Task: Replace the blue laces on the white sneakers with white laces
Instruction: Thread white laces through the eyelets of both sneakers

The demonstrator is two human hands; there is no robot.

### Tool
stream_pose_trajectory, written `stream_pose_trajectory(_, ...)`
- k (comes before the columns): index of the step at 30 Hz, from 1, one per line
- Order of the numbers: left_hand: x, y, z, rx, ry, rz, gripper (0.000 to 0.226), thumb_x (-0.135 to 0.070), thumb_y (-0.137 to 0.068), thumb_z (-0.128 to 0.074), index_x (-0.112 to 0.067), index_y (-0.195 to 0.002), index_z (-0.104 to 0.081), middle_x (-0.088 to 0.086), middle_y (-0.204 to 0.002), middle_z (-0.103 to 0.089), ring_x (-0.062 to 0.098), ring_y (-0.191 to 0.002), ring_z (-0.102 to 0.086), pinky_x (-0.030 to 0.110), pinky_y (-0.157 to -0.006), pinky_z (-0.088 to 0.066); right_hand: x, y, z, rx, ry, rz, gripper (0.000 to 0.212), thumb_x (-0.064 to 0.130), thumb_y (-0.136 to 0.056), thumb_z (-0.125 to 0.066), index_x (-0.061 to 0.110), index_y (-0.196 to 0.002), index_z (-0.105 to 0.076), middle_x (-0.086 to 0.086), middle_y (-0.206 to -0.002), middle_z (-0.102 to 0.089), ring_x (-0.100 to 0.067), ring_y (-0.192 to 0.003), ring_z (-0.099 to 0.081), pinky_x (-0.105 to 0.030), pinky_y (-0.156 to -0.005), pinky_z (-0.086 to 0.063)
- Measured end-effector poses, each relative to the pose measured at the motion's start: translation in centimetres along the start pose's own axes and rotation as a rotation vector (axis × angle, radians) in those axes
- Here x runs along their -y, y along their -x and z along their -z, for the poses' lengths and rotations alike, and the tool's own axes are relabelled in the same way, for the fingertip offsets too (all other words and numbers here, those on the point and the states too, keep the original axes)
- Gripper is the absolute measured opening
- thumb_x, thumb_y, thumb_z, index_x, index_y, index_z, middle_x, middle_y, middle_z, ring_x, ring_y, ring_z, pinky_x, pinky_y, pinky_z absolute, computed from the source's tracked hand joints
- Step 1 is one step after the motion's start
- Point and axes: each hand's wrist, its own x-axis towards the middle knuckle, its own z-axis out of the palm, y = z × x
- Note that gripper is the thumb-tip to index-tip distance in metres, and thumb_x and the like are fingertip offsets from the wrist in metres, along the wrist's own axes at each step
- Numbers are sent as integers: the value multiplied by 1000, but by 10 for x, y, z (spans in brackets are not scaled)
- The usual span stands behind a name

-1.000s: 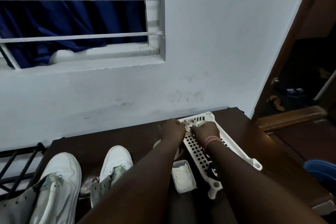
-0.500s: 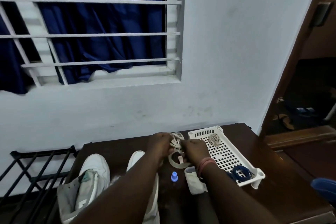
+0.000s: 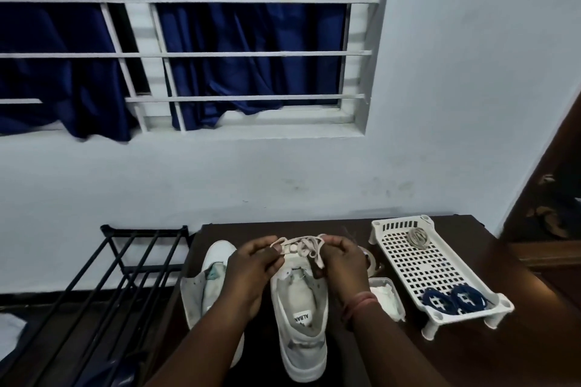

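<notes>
A dark wooden table (image 3: 471,355) stands against a pale wall under a barred window with blue curtains (image 3: 245,50); a black metal rack (image 3: 132,264) sits to its left. On the table two white sneakers lie side by side, toes toward the wall. The left sneaker (image 3: 201,289) sits open and unlaced, partly behind the left forearm. The right sneaker (image 3: 301,324) is between the arms, its tongue and insole label showing and no lace through the eyelets that can be seen. To the right stands a white perforated plastic tray (image 3: 434,273), with two coiled blue laces (image 3: 452,300) at its near end and one pale coiled lace (image 3: 417,237) at its far end. A small clear tub (image 3: 386,295) rests between tray and shoe.

Above the right sneaker's toe, the left hand (image 3: 254,270) pinches one side of a bundled white lace (image 3: 301,247) between thumb and fingers, and the right hand (image 3: 342,256) is curled around the other side. The bundle looks tangled, not yet pulled straight.

Judging by this, removal is done: both blue laces are out and set aside. What remains seems to be nearly everything else: loosening this lace, threading the right sneaker, then doing the left with the lace in the tray
</notes>
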Motion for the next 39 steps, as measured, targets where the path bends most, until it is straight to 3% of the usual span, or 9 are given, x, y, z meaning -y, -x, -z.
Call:
stream_pose_trajectory(5,-9,12,15,-42,114,-110,23,11,-92,-60,0,-111,-64,16,-95,-69,17,-82,-74,25,-78,-62,16,-1,-8,38,86,101,7,5,-89,-63,6,-93,-69,-7,-74,-70,-17,-62,-61,-33,-62,-51)
stream_pose_trajectory(10,-20,14,30,-104,72,-214,21,9,-94,-60,-7,-105,-68,15,-102,-68,21,-98,-70,28,-87,-58,38,10,-10,109,29,160,7,3,-97,-58,0,-101,-62,-15,-75,-61,-15,-47,-55,-24,-41,-45)
stream_pose_trajectory(15,-14,14,29,-123,-258,-279,43,16,-86,-54,-19,-101,-74,4,-99,-76,21,-101,-72,31,-81,-54,29,10,5,218,133,204,17,-2,-90,-66,8,-103,-71,-19,-93,-71,-27,-75,-70,-33,-59,-59)
stream_pose_trajectory(18,-14,16,16,28,-565,-249,59,6,-75,-50,-38,-108,-70,-5,-94,-75,20,-81,-67,32,-70,-50,19,14,4,294,134,165,18,-4,-91,-65,6,-104,-71,-18,-92,-74,-19,-64,-64,-26,-48,-51)
stream_pose_trajectory(21,-6,14,7,270,-743,-280,60,-9,-76,-65,-46,-124,-63,-15,-125,-68,7,-107,-66,26,-90,-50,13,14,-2,370,114,115,18,-5,-91,-63,5,-104,-69,-23,-96,-73,-19,-58,-58,-23,-42,-44)
stream_pose_trajectory(23,-2,12,7,324,-782,-323,58,-19,-81,-77,-37,-134,-61,-13,-127,-69,5,-118,-64,28,-101,-50,14,14,-6,437,96,77,18,-4,-91,-63,3,-107,-68,-22,-96,-74,-18,-60,-61,-22,-44,-44)
stream_pose_trajectory(29,-21,-1,11,185,-727,-352,16,-5,-87,-75,-16,-98,-81,-3,-89,-79,4,-80,-71,22,-76,-52,17,2,1,452,64,40,26,-7,-84,-70,-1,-109,-67,-16,-85,-72,-14,-58,-60,-21,-48,-47)
stream_pose_trajectory(33,-37,5,14,106,-599,-310,9,-4,-88,-74,-10,-95,-77,6,-84,-78,5,-69,-70,14,-58,-51,17,1,6,476,86,70,25,-11,-82,-70,1,-104,-70,-14,-83,-70,-8,-56,-60,-20,-53,-48)
stream_pose_trajectory(39,-39,8,12,100,-413,-276,18,1,-90,-69,-7,-106,-74,7,-90,-77,2,-69,-68,12,-56,-47,5,-4,4,385,326,301,38,-4,-83,-72,19,-113,-69,4,-111,-69,-9,-100,-68,-18,-86,-53)
